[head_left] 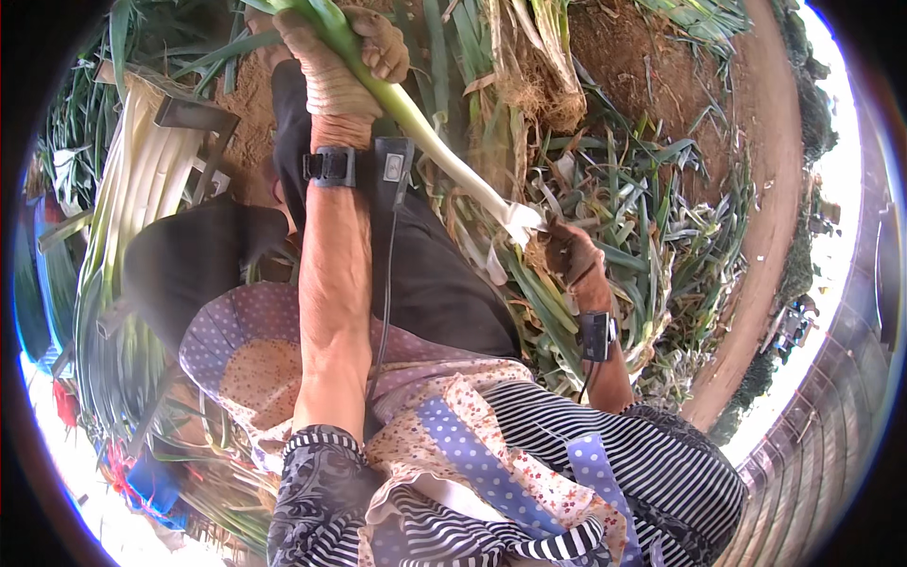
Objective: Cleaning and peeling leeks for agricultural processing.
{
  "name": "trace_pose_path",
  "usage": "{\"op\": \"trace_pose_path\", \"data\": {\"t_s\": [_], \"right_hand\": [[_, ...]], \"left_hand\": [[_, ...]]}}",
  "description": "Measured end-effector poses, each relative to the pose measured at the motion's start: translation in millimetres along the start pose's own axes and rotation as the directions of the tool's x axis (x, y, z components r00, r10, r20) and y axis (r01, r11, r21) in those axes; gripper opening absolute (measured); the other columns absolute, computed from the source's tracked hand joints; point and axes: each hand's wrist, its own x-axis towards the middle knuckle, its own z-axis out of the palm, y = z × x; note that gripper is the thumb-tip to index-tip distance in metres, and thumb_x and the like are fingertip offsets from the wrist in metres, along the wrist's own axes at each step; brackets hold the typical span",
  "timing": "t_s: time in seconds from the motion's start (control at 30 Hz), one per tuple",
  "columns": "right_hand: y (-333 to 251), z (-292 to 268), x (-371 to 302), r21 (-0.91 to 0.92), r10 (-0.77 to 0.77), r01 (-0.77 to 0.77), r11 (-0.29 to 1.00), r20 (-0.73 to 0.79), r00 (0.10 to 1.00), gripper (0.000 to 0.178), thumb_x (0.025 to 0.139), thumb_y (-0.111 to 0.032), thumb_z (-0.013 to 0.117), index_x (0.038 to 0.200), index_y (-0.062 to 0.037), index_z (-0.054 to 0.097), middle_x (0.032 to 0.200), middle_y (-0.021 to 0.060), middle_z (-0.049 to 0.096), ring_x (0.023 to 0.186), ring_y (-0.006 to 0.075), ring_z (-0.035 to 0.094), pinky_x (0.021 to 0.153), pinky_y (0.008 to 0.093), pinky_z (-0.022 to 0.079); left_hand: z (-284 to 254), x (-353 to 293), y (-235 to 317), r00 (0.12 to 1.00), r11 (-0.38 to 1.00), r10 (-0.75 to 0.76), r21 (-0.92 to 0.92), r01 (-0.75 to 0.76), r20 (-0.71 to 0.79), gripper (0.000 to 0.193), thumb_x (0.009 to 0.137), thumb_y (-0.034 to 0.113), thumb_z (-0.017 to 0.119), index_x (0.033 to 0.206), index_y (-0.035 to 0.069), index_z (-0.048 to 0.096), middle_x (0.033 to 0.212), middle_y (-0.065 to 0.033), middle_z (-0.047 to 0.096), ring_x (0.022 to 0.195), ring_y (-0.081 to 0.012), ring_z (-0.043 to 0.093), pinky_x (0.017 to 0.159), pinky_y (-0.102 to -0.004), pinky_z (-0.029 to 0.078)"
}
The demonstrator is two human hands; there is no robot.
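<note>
A long leek (444,156) slants across the upper middle, green at the top and white at its lower end. My left hand (331,71), in a pale glove, is wrapped round its green upper part. My right hand (573,257) is beside the white root end (525,223), its fingers curled. Something brownish and stringy shows at those fingertips, but I cannot make out what they hold. Peeled leek leaves (652,246) lie in a heap behind and below the right hand.
Leeks with clean white stalks (142,156) lie stacked in a metal frame (198,115) at the left. Leeks with dirty roots (553,90) lie on brown soil (624,66) at the top. A curved dirt strip (770,170) runs down the right. A blue object (156,487) is at lower left.
</note>
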Motion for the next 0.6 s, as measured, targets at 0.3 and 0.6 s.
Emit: {"op": "trace_pose_path", "data": {"t_s": [0.3, 0.6], "right_hand": [[71, -102, 15, -0.428, -0.225, 0.108, 0.897, -0.234, 0.946, 0.028, 0.087, -0.032, 0.051, 0.08, -0.0072, 0.062, 0.067, 0.004, 0.059, 0.054, 0.0161, 0.047, 0.05, 0.0314, 0.035], [117, -131, 31, -0.47, -0.892, 0.882, 0.018, 0.392, 0.226, 0.016, 0.077, -0.018, 0.053, 0.075, -0.0039, 0.06, 0.079, 0.0128, 0.061, 0.078, 0.0245, 0.059, 0.074, 0.0345, 0.045]], "left_hand": [[1, 1, -1, 0.986, 0.986, 0.165, -0.028, -0.165, 0.006, 0.063, 0.08, 0.07, 0.038, 0.069, 0.01, 0.053, 0.044, -0.0002, 0.036, 0.035, -0.0124, 0.033, 0.032, -0.0267, 0.025], [-2, -6, -15, 0.999, 0.997, -0.01, -0.074, 0.008, -0.034, 0.067, 0.073, 0.077, 0.037, 0.065, 0.013, 0.05, 0.042, 0.0002, 0.036, 0.032, -0.0131, 0.032, 0.031, -0.0273, 0.026]]}}
